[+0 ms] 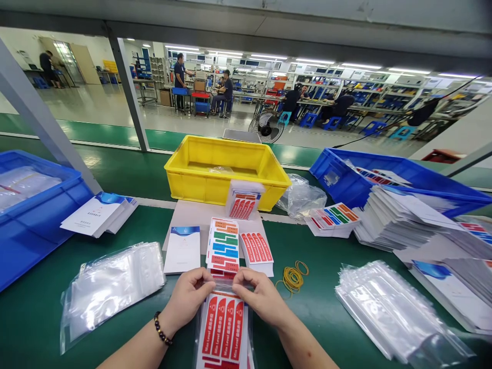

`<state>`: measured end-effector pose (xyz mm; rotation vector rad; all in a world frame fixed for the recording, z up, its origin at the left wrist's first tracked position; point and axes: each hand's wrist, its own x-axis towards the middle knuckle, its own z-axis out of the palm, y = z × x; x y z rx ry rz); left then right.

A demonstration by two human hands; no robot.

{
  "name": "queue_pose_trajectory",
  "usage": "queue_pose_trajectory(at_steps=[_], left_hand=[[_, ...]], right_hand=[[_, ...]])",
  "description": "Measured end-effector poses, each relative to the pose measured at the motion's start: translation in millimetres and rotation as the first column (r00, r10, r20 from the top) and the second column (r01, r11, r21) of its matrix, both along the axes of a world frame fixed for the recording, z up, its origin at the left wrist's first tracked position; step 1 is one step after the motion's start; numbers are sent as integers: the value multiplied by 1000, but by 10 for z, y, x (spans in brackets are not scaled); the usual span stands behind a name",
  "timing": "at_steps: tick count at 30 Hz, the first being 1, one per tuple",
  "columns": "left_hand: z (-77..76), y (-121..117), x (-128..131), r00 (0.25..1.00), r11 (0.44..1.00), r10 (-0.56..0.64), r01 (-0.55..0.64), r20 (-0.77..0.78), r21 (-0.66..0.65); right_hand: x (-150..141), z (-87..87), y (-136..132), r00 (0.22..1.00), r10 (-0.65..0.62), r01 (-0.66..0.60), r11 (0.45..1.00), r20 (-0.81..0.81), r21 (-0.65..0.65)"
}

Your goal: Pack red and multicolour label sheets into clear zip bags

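Note:
My left hand (188, 297) and my right hand (263, 297) pinch the two sides of the top edge of a clear plastic bag (223, 285). Inside the bag lies a sheet of red labels (223, 328) with white print. Just beyond my fingers are a stack of multicoloured label sheets (225, 243), a white-and-blue booklet stack (182, 251) to its left and a stack of red label sheets (257, 251) to its right. Clear bags lie in a pile (115, 287) left of my left hand. Yellow rubber bands (292, 279) rest right of my right hand.
A yellow bin (226, 182) stands at the back, a filled bag (244, 202) leaning on its front. Blue bins flank the table at left (34, 220) and right (342, 179). More clear bags (392, 307) and paper stacks (395, 220) lie right. A metal frame crosses overhead; several people work beyond.

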<state>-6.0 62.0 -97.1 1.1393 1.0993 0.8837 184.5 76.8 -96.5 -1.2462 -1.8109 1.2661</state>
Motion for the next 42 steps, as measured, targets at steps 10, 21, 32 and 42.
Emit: queue_pose_trajectory(at_steps=[10,21,32,42], left_hand=[[-72,-39,97,993,996,-60,66,-101,65],[78,-105,-143,907,777,262,5,-330,629],[195,-309,-862,638,813,518,-160,-570,560],[53,-338,-1536,262,984,74,-179,-962,27]], right_hand=[[-152,-8,-89,997,51,-60,987,65,151],[-65,8,-181,978,-69,-75,767,197,637],[-288,-549,-481,692,362,-613,752,625,243],[-231,-752,-464,808,263,-550,658,528,514]])
